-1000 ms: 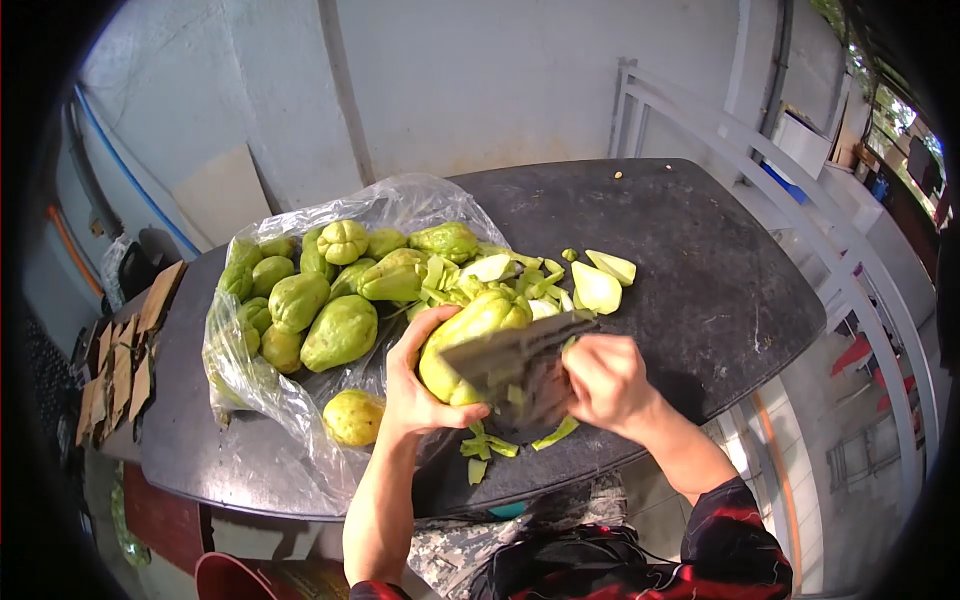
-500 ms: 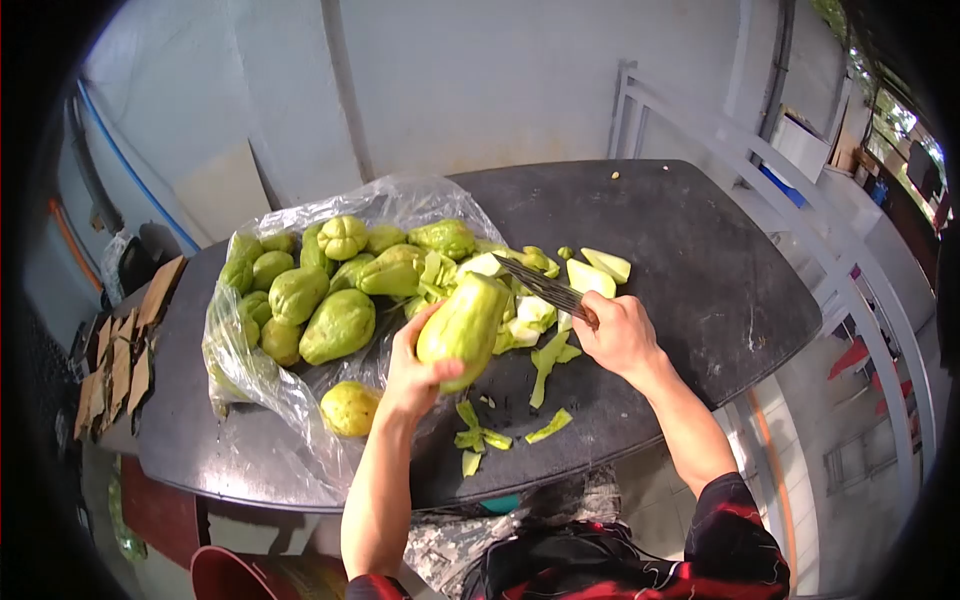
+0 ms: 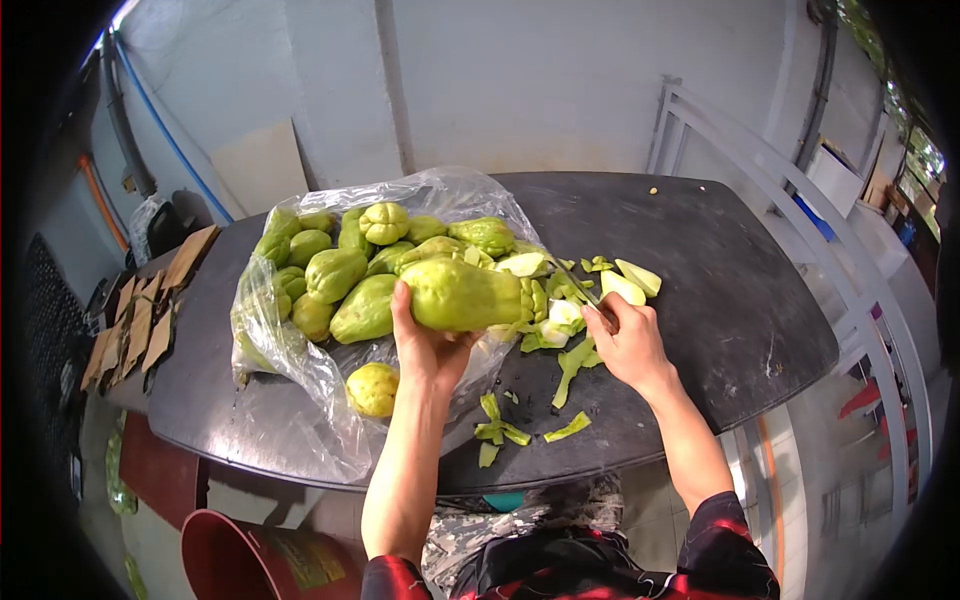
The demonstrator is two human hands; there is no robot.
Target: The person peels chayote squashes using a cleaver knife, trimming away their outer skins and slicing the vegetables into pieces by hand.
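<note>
My left hand [image 3: 430,352] grips a large green chayote [image 3: 462,296] from below, its long side now lying roughly level and its right end partly peeled. In my right hand [image 3: 630,345] is a knife [image 3: 578,284], seen almost edge-on, its blade pointing up and left close to the chayote's right end. Behind the held chayote, several whole chayotes [image 3: 336,275] lie in and on a clear plastic bag [image 3: 330,430]. A yellowish chayote [image 3: 373,390] rests at the bag's front. Green peels [image 3: 572,375] and pale cut pieces [image 3: 640,277] are scattered around the knife.
The dark table [image 3: 720,330] has rounded corners and stands near a grey wall [image 3: 540,90]. A metal railing [image 3: 790,165] runs along the right. Cardboard pieces [image 3: 150,310] are at the left, and a red bucket [image 3: 215,560] sits on the floor below.
The chayote has turned from nearly upright to lying level, its narrow end now to the right. The knife has tilted edge-on. The view has shifted slightly.
</note>
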